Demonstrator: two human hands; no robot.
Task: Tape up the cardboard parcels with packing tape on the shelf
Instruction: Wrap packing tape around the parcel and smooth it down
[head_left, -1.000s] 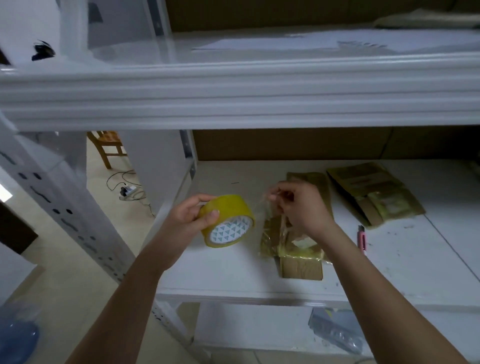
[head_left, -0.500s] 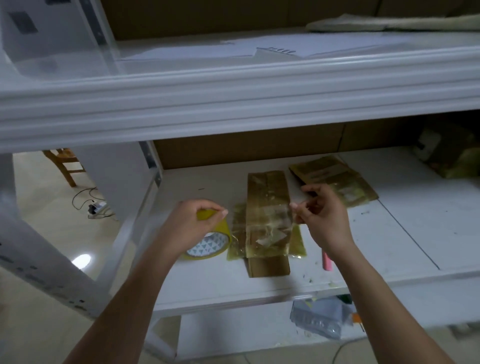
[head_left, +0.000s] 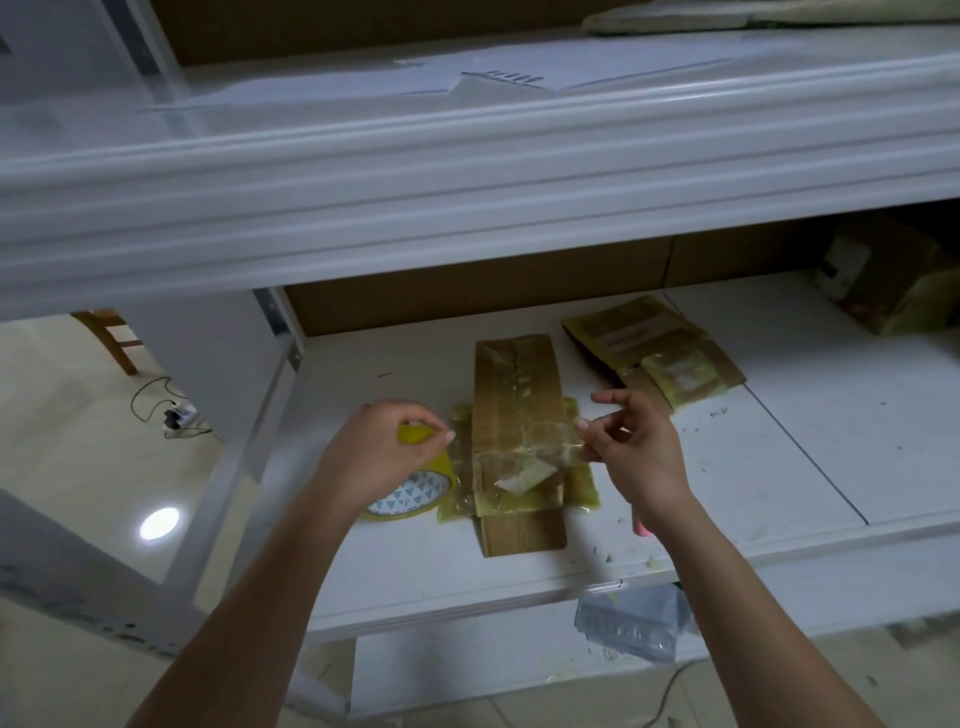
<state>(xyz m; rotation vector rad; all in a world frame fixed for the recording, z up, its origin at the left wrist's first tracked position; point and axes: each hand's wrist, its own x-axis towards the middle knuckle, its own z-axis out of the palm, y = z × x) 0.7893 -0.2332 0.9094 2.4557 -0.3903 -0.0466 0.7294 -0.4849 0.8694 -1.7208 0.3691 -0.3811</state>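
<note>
Left hand (head_left: 382, 447) found clenched round the yellow tape roll (head_left: 410, 491), roll resting on the shelf (head_left: 810, 467) under the palm. Right hand (head_left: 636, 449) found pinching the free end of a clear tape strip (head_left: 524, 449) between thumb and fingertip, other fingers spread loose. Strip stretched from one hand to the other, crossing above the flat cardboard parcel (head_left: 517, 395) lying between both. Second parcel (head_left: 654, 358) noted just beyond the right hand, already wrapped in tape. Pink cutter (head_left: 640, 525) seen near the right wrist, mostly hidden.

Risks judged: strip likely to land crooked or wrinkle if lowered unevenly; loose end liable to fold onto itself or stick to fingertips; parcel, being light, liable to lift with the tape if not pressed down.
</note>
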